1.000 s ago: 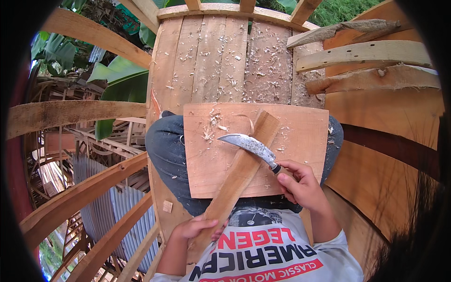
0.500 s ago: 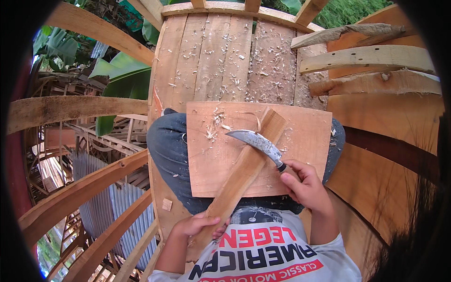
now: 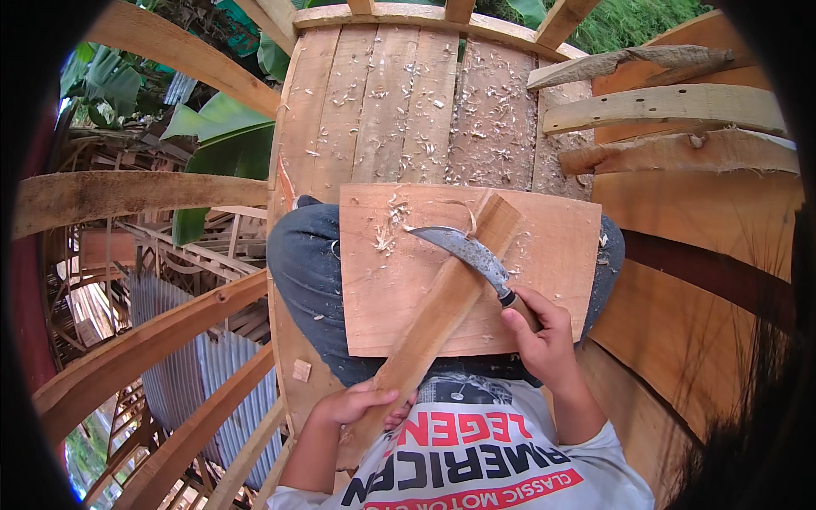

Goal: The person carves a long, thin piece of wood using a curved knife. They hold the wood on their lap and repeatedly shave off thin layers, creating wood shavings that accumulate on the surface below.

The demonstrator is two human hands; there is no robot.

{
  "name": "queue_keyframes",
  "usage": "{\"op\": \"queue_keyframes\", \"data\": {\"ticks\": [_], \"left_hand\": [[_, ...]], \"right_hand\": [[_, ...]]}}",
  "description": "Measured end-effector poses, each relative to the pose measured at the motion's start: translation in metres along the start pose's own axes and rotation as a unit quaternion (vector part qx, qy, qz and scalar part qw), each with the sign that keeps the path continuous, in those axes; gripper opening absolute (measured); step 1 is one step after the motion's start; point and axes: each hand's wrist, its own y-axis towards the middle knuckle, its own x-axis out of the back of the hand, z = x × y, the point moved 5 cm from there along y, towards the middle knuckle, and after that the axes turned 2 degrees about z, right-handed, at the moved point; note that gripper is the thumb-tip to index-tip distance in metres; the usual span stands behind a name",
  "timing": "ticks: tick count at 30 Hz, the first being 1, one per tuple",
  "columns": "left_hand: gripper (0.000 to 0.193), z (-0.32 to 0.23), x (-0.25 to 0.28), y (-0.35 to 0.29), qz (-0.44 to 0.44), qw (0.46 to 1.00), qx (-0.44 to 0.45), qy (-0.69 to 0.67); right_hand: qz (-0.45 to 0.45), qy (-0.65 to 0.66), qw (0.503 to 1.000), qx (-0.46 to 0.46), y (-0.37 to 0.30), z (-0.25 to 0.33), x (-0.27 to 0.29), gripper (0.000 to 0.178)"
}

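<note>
My left hand [image 3: 364, 403] is closed round the near end of a long wooden strip [image 3: 438, 308], which slants up and away to the right. The strip lies over a square wooden board [image 3: 387, 297] on my lap. My right hand [image 3: 541, 333] grips the handle of a curved knife [image 3: 466, 252], its blade lying across the strip's upper part with the tip pointing left. A thin curled shaving [image 3: 466, 214] stands by the blade near the strip's far end. More pale shavings [image 3: 391, 223] are scattered on the board's upper left.
I sit cross-legged on a plank floor [image 3: 382, 102] strewn with shavings. Wooden rails [image 3: 144, 200] stand along the left, and slats and panels [image 3: 671, 109] close in the right. A small wood offcut [image 3: 302, 370] lies left of my leg. Corrugated metal sheets [image 3: 195, 374] are beyond the rails.
The knife and my right hand have shifted slightly up the strip, away from me, and the blade has tilted a little. My left hand keeps its hold on the strip.
</note>
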Motion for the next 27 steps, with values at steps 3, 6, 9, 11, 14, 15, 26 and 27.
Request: {"op": "queue_keyframes", "data": {"ticks": [3, 6, 9, 11, 14, 15, 26, 27], "left_hand": [[0.038, 0.001, 0.002, -0.003, 0.010, 1.000, 0.000, 0.018], [0.033, -0.002, 0.000, -0.004, 0.002, 0.999, -0.002, 0.040], [0.030, -0.002, -0.002, -0.005, -0.017, 0.999, 0.003, 0.033], [0.030, -0.002, -0.004, -0.005, -0.022, 0.999, 0.002, 0.036], [0.030, -0.003, -0.005, -0.005, -0.017, 0.999, -0.006, 0.044], [0.030, -0.001, -0.002, -0.005, -0.017, 0.999, -0.002, 0.035], [0.029, 0.000, -0.003, -0.008, -0.036, 0.997, -0.004, 0.064], [0.029, 0.000, -0.005, -0.008, -0.045, 0.997, -0.002, 0.057]], "right_hand": [[-0.073, -0.053, 0.993, -0.079, -0.002, 0.004, 0.006, 0.026], [0.057, 0.088, 0.980, -0.170, 0.002, 0.002, 0.009, 0.024], [0.182, 0.186, 0.937, -0.235, -0.004, 0.005, 0.001, 0.024], [0.160, 0.180, 0.936, -0.255, -0.005, -0.003, 0.001, 0.024], [0.122, 0.184, 0.924, -0.314, -0.002, -0.001, 0.010, 0.023], [0.128, 0.186, 0.921, -0.317, -0.003, -0.001, 0.009, 0.023], [0.043, 0.271, 0.928, -0.252, 0.001, -0.015, 0.012, 0.025], [0.010, 0.288, 0.923, -0.255, 0.005, -0.018, 0.020, 0.023]]}}
